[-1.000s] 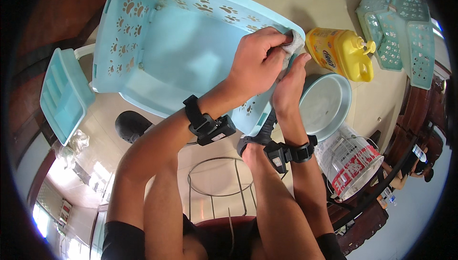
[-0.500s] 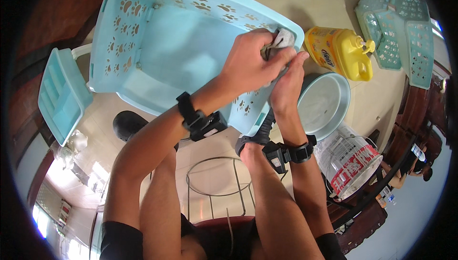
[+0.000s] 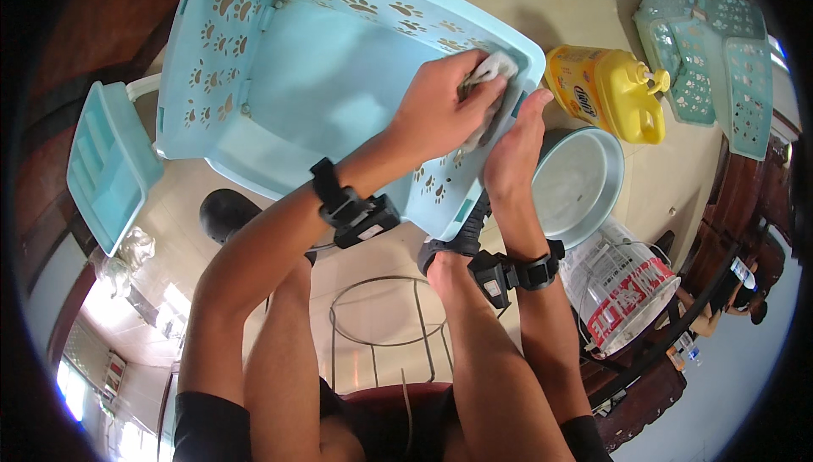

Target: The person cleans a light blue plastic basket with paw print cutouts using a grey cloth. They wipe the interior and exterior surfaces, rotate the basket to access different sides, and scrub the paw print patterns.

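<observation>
A large light-blue plastic basket (image 3: 326,81) with paw-print cutouts lies open toward me, its hollow inside in view. My left hand (image 3: 445,106) reaches across it, its fingers closed on a crumpled greyish-white cloth (image 3: 497,66). The cloth presses against the inner face of the basket's right wall, near the far corner. On the outer side of that same wall, my right hand (image 3: 513,150) braces the basket, thumb along the rim. Most of the right fingers are hidden.
Right of the basket stand a yellow pump jug (image 3: 605,94), a round blue basin (image 3: 580,182) and a white bucket (image 3: 622,288). Farther right are green perforated baskets (image 3: 703,55). A blue compartment tray (image 3: 110,170) sits left. A wire stand (image 3: 385,314) is between my legs.
My left hand has shifted slightly with the cloth along the right wall, and more of the cloth shows. The right hand stays on the wall, its thumb slightly changed.
</observation>
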`<state>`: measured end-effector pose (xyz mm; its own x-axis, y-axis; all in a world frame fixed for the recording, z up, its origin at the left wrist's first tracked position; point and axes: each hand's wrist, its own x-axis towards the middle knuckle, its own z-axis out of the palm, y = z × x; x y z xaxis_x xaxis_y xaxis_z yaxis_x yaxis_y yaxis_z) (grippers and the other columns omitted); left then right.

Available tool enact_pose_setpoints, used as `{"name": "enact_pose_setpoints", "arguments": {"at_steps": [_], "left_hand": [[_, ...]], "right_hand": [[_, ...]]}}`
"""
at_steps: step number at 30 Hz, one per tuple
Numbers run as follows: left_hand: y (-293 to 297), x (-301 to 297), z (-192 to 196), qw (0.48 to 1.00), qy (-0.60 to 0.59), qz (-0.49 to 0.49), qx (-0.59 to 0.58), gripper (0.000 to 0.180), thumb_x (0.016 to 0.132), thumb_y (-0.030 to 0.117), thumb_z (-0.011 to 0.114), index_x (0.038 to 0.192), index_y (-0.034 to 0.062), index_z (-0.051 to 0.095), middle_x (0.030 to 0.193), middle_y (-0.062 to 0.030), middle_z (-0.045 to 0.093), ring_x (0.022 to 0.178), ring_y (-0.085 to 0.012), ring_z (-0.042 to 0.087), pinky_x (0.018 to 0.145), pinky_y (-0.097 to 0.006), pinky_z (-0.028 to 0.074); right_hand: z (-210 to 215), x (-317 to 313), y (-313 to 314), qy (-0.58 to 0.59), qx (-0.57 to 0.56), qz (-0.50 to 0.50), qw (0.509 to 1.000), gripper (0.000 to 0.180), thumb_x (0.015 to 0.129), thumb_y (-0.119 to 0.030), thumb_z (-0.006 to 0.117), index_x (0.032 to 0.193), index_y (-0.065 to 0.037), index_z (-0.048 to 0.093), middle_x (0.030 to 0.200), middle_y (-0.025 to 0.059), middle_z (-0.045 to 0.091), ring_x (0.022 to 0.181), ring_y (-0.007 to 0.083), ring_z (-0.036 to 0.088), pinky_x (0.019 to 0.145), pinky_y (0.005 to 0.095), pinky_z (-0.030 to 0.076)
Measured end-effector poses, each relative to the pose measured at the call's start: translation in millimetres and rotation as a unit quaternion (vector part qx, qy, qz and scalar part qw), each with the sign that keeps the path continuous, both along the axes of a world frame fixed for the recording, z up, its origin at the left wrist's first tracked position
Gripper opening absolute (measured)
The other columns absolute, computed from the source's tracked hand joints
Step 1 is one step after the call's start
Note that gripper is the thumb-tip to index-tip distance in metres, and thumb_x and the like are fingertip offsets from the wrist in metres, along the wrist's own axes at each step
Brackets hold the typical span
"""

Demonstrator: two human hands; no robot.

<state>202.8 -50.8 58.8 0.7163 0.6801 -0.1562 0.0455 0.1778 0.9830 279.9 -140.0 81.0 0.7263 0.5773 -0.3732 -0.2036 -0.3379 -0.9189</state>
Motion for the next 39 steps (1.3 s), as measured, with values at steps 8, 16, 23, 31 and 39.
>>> {"name": "enact_pose_setpoints", "arguments": {"at_steps": [8, 16, 23, 31, 39], "left_hand": [[27, -49, 2, 0.855, -0.141, -0.142, -0.479, 0.033, 0.097, 0.02, 0.057, 0.121, -0.0029, 0.061, 0.109, -0.0076, 0.069, 0.093, -0.0142, 0.066, 0.083, -0.029, 0.053], [40, -85, 38, 0.966, -0.062, -0.155, -0.196, 0.022, 0.086, 0.004, 0.064, 0.108, 0.0044, 0.065, 0.089, -0.0033, 0.065, 0.077, -0.0165, 0.06, 0.07, -0.028, 0.047], [18, -91, 86, 0.989, -0.049, -0.042, 0.136, 0.024, 0.075, -0.002, 0.073, 0.097, 0.0049, 0.066, 0.086, -0.0064, 0.066, 0.074, -0.0267, 0.064, 0.066, -0.032, 0.052], [97, -103, 104, 0.93, 0.109, -0.042, 0.348, 0.024, 0.082, 0.02, 0.074, 0.104, 0.0107, 0.072, 0.099, -0.008, 0.071, 0.086, -0.0269, 0.068, 0.076, -0.037, 0.054], [158, -75, 85, 0.731, 0.256, -0.074, 0.629, 0.061, 0.089, 0.034, 0.069, 0.141, 0.0085, 0.049, 0.144, -0.0173, 0.045, 0.139, -0.0356, 0.037, 0.113, -0.055, 0.026]], "right_hand": [[7, 43, 41, -0.056, -0.022, 0.125, 0.99, 0.053, 0.108, -0.04, 0.035, 0.112, 0.006, 0.061, 0.099, 0.0084, 0.065, 0.091, 0.0144, 0.055, 0.086, 0.0306, 0.046], [49, 60, 58, -0.339, -0.04, 0.137, 0.93, 0.039, 0.091, -0.021, 0.065, 0.121, 0.003, 0.061, 0.108, 0.016, 0.07, 0.091, 0.0217, 0.067, 0.079, 0.0329, 0.051], [100, -33, -11, 0.157, 0.044, 0.249, 0.955, 0.052, 0.093, -0.026, 0.065, 0.131, 0.006, 0.053, 0.118, 0.0125, 0.062, 0.11, 0.0168, 0.058, 0.096, 0.0325, 0.045], [71, -3, -8, 0.034, -0.014, 0.161, 0.986, 0.032, 0.103, -0.023, 0.056, 0.123, 0.002, 0.057, 0.093, 0.002, 0.061, 0.075, 0.0067, 0.055, 0.071, 0.0231, 0.047], [64, 92, 42, -0.276, -0.009, 0.199, 0.94, 0.02, 0.099, -0.022, 0.059, 0.112, -0.007, 0.056, 0.087, 0.0057, 0.061, 0.073, 0.0105, 0.057, 0.062, 0.0265, 0.047]]}}
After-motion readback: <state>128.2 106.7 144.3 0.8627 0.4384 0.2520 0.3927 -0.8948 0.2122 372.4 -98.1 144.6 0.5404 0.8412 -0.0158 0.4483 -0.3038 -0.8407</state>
